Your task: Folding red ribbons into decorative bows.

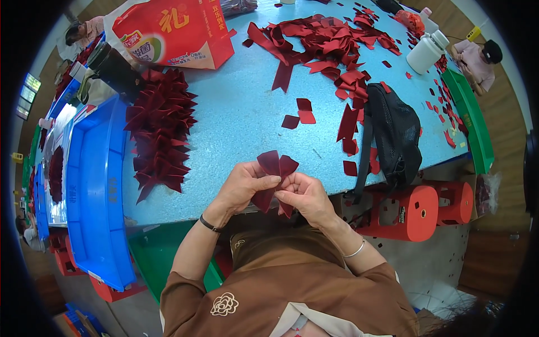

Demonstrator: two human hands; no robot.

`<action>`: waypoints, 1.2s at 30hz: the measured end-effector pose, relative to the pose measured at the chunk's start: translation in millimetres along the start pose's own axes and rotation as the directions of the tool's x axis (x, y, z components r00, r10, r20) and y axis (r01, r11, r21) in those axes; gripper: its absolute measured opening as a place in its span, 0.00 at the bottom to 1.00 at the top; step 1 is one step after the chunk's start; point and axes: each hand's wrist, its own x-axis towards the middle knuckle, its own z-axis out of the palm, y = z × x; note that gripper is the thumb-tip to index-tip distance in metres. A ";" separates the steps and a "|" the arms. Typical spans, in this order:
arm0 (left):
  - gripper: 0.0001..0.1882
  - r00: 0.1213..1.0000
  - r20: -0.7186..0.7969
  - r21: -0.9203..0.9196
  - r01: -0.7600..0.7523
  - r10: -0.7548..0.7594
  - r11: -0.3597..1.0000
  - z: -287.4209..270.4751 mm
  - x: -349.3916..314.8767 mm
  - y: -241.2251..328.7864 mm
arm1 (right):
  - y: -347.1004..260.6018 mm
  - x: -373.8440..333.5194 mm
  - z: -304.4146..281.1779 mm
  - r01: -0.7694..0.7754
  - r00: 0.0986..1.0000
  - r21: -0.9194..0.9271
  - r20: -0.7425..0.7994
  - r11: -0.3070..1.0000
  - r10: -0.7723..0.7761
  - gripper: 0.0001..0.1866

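Just over the table's front edge, my left hand (247,184) and my right hand (306,194) meet on a dark red ribbon bow (278,164). Two loops of the bow stand up above my fingers, and its tails hang below them. My left thumb lies across its middle; the right thumb and fingers pinch it from the other side. What exactly lies under the fingertips is hidden. To the left is a long pile of similar dark red bows (160,135). Farther off lies a heap of loose red ribbon strips (325,42), with small cut ribbon pieces (305,111) nearer me.
A blue tray (95,185) stands at the left table edge, near a dark tumbler (115,70) and red gift bag (168,33). Right are a black mesh bag (390,135), a white bottle (428,51) and red stools (401,213). Other people (474,59) sit farther away.
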 end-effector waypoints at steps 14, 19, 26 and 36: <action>0.11 1.000 -0.015 0.002 0.015 -0.015 1.000 -1.3 -5.2 -1.8 | 5.5 -3.9 1.4 0.046 0.998 0.006 0.049 0.999 -0.046 0.09; 0.14 1.000 -0.007 -0.027 0.020 -0.020 0.999 -4.3 -10.5 -6.1 | 4.1 -10.9 5.8 0.051 0.996 0.042 0.065 0.998 -0.054 0.10; 0.14 0.994 -0.069 -0.056 -0.093 0.089 0.994 -1.4 -20.5 -15.5 | 10.4 -27.3 6.4 -0.064 0.998 0.269 0.034 0.961 0.057 0.11; 0.12 0.990 -0.070 -0.061 -0.130 0.126 0.990 -0.8 -32.7 -13.7 | 24.1 -34.5 11.4 0.015 0.999 0.210 -0.031 0.978 -0.009 0.09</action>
